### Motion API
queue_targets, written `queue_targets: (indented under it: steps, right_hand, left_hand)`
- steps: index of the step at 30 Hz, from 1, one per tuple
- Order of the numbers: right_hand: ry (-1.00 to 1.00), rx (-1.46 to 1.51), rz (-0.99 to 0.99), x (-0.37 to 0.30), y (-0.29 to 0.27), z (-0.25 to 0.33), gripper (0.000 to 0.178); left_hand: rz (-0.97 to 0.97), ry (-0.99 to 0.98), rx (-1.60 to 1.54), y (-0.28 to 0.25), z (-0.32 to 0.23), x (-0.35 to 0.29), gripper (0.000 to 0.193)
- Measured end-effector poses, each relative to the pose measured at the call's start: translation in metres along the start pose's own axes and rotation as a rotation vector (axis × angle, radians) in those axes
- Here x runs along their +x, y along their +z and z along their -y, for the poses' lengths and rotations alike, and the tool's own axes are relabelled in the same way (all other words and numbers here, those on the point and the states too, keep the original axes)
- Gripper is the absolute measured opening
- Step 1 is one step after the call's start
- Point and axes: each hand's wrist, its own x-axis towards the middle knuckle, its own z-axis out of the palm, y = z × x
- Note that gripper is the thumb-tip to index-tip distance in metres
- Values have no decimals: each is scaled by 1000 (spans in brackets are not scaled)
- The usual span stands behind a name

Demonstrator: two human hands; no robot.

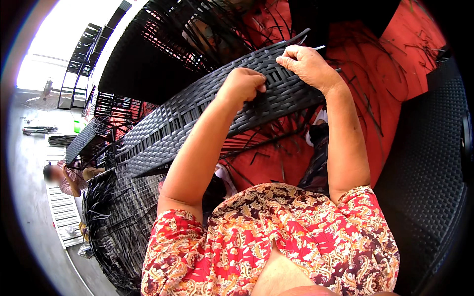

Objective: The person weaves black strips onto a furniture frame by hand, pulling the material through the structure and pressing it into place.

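Observation:
A long narrow panel of woven black plastic strips [173, 116] runs slantwise in front of me, from lower left to upper right. My left hand [243, 85] is closed over its weave, fingers curled in and knuckles near the middle of its width. My right hand [310, 68] is closer to the panel's far right end, thumb and forefinger pinched together just above the upper edge. Between the hands there is a short row of open gaps in the weave. Whatever either hand pinches is hidden by the fingers. Loose strip ends stick out beyond my right hand.
A red floor covering [385, 59] is strewn with loose black strips. At the right stands a large dark woven piece [429, 163]; an unfinished round woven piece [128, 217] lies lower left. Black frames with hanging strips fill the upper left. Another person [69, 180] sits far left.

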Motion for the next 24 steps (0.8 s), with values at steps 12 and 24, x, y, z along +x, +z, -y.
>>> queue_targets:
  steps: [12,24]
  right_hand:
    - [-53,-32,-63,3,4,-2,29]
    - [29,-194,-76,3,-3,18,27]
  left_hand:
    - [26,-191,-473,3,-10,-18,16]
    - [170,-190,-773,-4,-5,-7,12]
